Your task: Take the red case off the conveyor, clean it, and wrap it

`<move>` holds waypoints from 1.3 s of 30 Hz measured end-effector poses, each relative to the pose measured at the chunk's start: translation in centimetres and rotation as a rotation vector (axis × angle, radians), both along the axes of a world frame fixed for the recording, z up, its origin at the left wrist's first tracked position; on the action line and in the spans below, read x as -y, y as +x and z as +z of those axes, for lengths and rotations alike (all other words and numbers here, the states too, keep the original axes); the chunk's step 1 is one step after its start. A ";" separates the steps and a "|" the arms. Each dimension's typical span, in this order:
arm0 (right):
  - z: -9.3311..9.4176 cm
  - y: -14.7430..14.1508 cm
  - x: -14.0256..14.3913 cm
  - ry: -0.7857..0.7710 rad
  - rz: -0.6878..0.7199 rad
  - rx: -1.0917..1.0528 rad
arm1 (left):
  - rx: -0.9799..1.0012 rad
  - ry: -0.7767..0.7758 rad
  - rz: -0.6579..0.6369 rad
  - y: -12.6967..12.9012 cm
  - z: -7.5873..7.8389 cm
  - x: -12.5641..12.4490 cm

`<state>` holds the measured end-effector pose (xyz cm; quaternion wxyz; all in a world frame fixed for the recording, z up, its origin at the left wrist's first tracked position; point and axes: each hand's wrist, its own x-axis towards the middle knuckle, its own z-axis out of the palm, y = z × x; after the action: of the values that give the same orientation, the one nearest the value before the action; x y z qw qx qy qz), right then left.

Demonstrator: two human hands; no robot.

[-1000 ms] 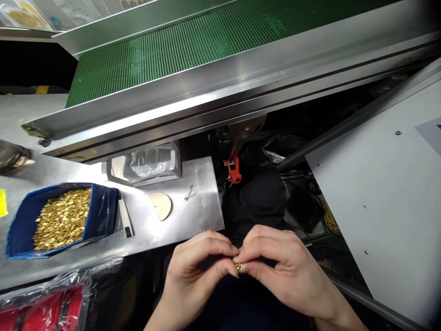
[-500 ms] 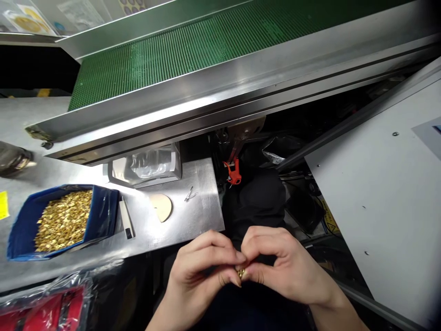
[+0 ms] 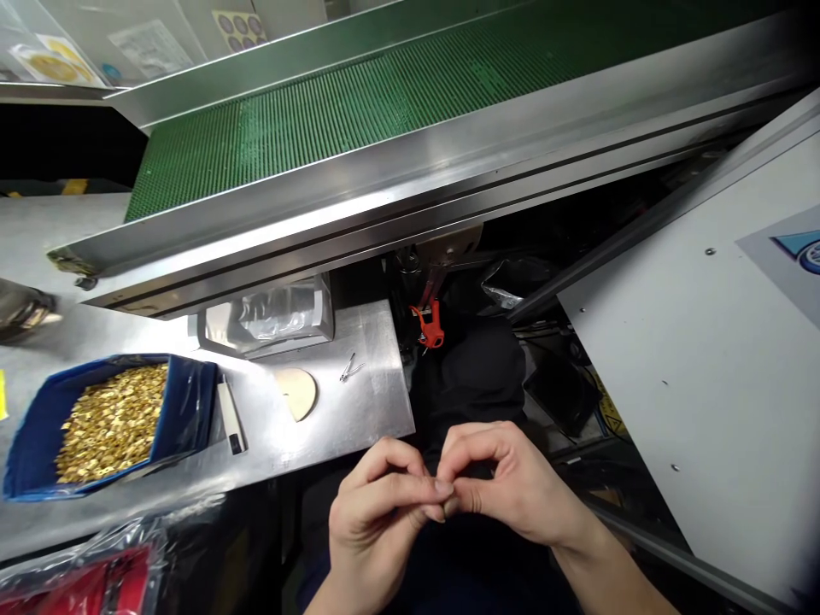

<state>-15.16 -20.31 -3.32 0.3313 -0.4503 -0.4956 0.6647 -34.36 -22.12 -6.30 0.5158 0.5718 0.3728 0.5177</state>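
My left hand point(image 3: 384, 504) and my right hand point(image 3: 503, 478) meet fingertip to fingertip in front of my body, past the metal table's right end. Both are closed in a pinch on the same spot. Their fingers almost fully cover a small gold-coloured metal part, which showed between the tips half a second ago. To the left, a blue bin point(image 3: 26, 453) holds a heap of small gold-coloured metal pieces point(image 3: 112, 423). On the metal table point(image 3: 359, 410) lie a nail clipper point(image 3: 349, 367), a pale half-round piece point(image 3: 298, 393) and a white-handled tool point(image 3: 229, 414).
A green ribbed conveyor belt point(image 3: 288, 128) with metal sides runs across the top. Under its edge sits a clear-windowed box point(image 3: 275, 316). An orange tool point(image 3: 433, 329) hangs beyond the table. A white panel point(image 3: 723, 359) slants at right; a plastic-wrapped red item point(image 3: 96, 585) is lower left.
Both hands stay together in the pinch, but the fingertips have closed over the gold-coloured part, now hardly visible. The whole view has shifted slightly.
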 end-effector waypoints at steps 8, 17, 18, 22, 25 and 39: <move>-1.5 -2.2 1.6 -0.225 -0.192 -0.264 | 0.025 -0.025 0.147 0.9 0.0 0.3; -0.9 -3.0 2.7 -0.186 -0.284 -0.238 | 0.065 -0.017 0.144 0.6 -0.6 0.4; -0.8 -2.9 2.7 -0.177 -0.280 -0.233 | 0.066 -0.010 0.143 0.6 -0.6 0.4; -1.0 -2.7 2.7 -0.220 -0.268 -0.277 | 0.026 0.018 0.170 0.7 -0.4 0.4; -1.3 -2.5 2.6 -0.248 -0.242 -0.320 | 0.019 0.037 0.174 0.5 -0.3 0.3; -0.3 -2.3 1.9 -0.041 -0.206 -0.037 | -0.100 0.145 0.166 -0.3 -0.5 0.4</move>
<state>-17.45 -22.22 -3.67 0.3976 -0.4932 -0.4268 0.6454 -34.69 -22.48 -6.84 0.4093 0.5999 0.4057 0.5549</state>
